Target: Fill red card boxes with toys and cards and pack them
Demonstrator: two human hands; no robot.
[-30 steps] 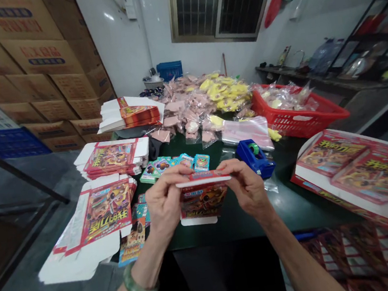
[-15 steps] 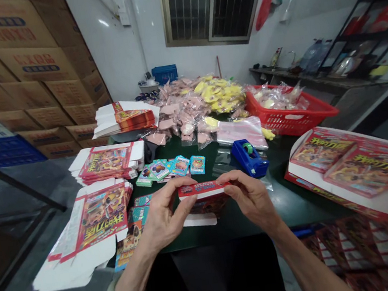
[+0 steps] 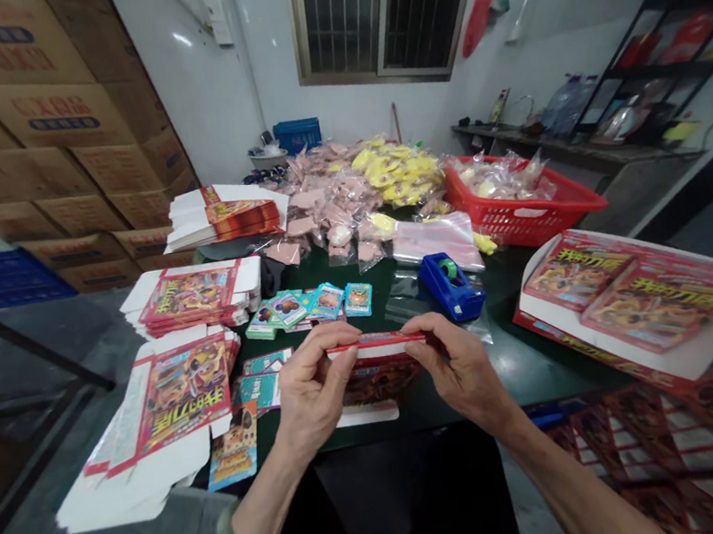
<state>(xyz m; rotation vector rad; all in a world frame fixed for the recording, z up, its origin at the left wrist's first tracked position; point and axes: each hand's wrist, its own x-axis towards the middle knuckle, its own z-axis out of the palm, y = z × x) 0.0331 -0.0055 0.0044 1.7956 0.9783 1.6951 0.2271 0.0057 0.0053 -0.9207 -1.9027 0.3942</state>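
A red printed cardboard box (image 3: 381,379) stands upright at the near edge of the table, pinched between both hands. My left hand (image 3: 312,387) grips its top left corner, thumb in front and fingers behind. Its top right corner is held the same way by my right hand (image 3: 457,369). A white-edged flap runs along the top between my thumbs, and another white flap (image 3: 368,413) sticks out at the bottom. Just beyond lie small picture cards (image 3: 328,300) in overlapping piles. Whatever is inside the box is hidden.
Flat box blanks (image 3: 181,386) are stacked at the left. A blue tape dispenser (image 3: 455,289) sits right of centre, by clear plastic bags (image 3: 435,241). Wrapped pink and yellow pieces (image 3: 335,200) heap behind, beside a red basket (image 3: 520,215). A display carton (image 3: 657,354) holds finished-looking boxes.
The top flap has tilted back, so less of its printed face shows and more of the box's front does. Both hands keep their grip. The view has shifted slightly.
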